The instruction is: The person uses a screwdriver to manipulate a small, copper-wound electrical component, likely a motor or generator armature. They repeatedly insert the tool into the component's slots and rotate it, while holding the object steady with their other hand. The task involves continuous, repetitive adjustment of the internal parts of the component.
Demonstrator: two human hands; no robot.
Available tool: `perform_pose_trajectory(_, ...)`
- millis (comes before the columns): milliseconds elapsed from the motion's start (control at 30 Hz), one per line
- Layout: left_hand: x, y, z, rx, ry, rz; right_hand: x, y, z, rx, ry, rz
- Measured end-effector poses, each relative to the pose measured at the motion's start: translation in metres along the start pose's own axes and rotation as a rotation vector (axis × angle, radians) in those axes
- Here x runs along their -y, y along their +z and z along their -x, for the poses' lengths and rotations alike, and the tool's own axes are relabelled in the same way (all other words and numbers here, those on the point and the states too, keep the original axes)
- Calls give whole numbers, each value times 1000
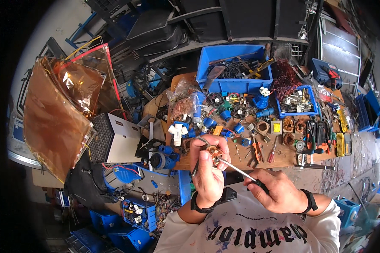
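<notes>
My left hand [209, 177] is closed around a small round part with copper-coloured windings [215, 150], held up in front of the bench edge. The fingers cover much of it, and a thin dark rod shows beside them. In my right hand [276, 190] is a screwdriver [240, 171], gripped by its dark handle. Its shaft slants up to the left, and the tip meets the copper part or lies right against it; I cannot tell which. Beyond my hands, orange-handled pliers [257, 151] and a red-handled screwdriver [273, 151] rest on the wooden bench [236, 159].
A blue bin [236, 87] of cables stands at the back, beside a smaller blue crate [298, 113] of metal pieces. Blue plugs, square copper-wound parts [288, 125] and hand tools [314, 134] crowd the bench. To the left stands a white box [124, 143]; blue crates [133, 239] sit below.
</notes>
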State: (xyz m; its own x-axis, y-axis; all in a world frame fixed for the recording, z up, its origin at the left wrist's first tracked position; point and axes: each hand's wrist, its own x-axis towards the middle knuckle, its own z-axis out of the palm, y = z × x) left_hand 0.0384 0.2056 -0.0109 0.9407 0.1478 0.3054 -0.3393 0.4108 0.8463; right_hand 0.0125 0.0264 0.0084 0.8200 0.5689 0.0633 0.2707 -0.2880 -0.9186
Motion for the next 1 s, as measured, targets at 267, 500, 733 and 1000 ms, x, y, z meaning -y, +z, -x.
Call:
perform_pose_trajectory(267, 3, -1, -1, -40, 32, -75, 6, 2, -1, 0, 67, 14)
perform_pose_trajectory(500, 1, -1, -2, -53, 45, -131, 7, 2, -3, 7, 84, 2)
perform_pose_trajectory(733, 1, 1, -3, -53, 41, -121, 10, -5, -4, 25, 104, -87)
perform_pose_trajectory(1000, 2, 3, -2, -72, 43, -191, 7, -3, -4, -24, 90, 31)
